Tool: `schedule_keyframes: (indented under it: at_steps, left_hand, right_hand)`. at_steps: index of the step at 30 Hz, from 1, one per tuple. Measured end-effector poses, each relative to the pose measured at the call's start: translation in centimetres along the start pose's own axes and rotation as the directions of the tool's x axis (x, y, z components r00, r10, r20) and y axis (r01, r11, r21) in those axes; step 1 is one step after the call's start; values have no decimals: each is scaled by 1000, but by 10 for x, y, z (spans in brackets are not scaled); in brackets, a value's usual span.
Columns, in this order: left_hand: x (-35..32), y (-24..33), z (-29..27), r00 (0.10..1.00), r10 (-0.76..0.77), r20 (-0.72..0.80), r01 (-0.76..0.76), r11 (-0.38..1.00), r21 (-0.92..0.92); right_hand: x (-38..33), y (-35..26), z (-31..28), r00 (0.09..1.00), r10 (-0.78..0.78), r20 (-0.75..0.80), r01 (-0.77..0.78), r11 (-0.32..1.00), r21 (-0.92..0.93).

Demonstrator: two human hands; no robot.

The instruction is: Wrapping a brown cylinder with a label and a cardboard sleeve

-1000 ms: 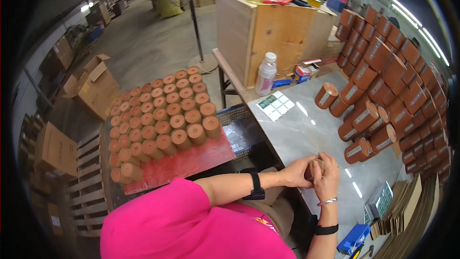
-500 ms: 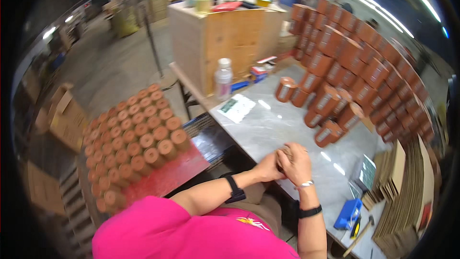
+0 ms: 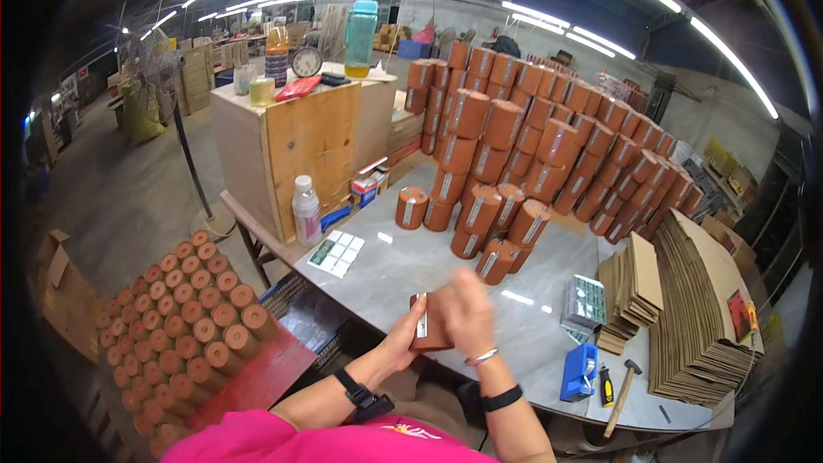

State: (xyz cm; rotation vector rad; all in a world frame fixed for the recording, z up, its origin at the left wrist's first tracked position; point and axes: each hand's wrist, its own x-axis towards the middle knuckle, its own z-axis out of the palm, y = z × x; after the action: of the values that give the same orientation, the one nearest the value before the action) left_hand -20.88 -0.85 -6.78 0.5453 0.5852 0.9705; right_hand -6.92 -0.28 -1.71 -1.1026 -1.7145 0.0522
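Observation:
My left hand grips a reddish-brown cylinder above the near edge of the grey tabletop. A pale strip label runs down the side of this cylinder, close to my left thumb. Right beside it is my right hand, smeared by motion, so its fingers cannot be made out. Just beyond my hands stand several similar labelled cylinders. A sheet of pale labels lies on the tabletop to their left.
Stacked cylinders form a tall wall at the back. Rows of unlabelled cylinders stand on a red board at left. On the right are cardboard sheets, a blue tape dispenser, a screwdriver and a hammer. A bottle stands by a wooden box.
My view has tilted up and swung right. My hands, clasped together before, have come apart somewhat; the cylinder now shows in my left hand, and my right hand moves quickly beside it.

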Motion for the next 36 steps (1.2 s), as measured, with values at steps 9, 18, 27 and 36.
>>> schedule_keyframes:
  at_steps: [9, 18, 27, 36]
  left_hand:
    - [-6, 13, -24, 992, -97, -84, 72, 963, -260]
    - [0, 41, 17, 998, -56, 2, 47, 816, -576]
    - [-18, 31, 18, 983, -33, 180, 142, 756, -639]
    - [-6, -10, 19, 966, -259, 1, 171, 637, -751]
  right_hand:
    - [-72, -50, 2, 932, -213, 292, 159, 967, 200]
    - [-26, -20, -47, 876, 477, -71, -379, 772, 511]
    - [12, -40, 17, 948, -228, 221, 229, 973, 22]
    - [16, 9, 14, 973, 227, 45, -231, 943, 238]
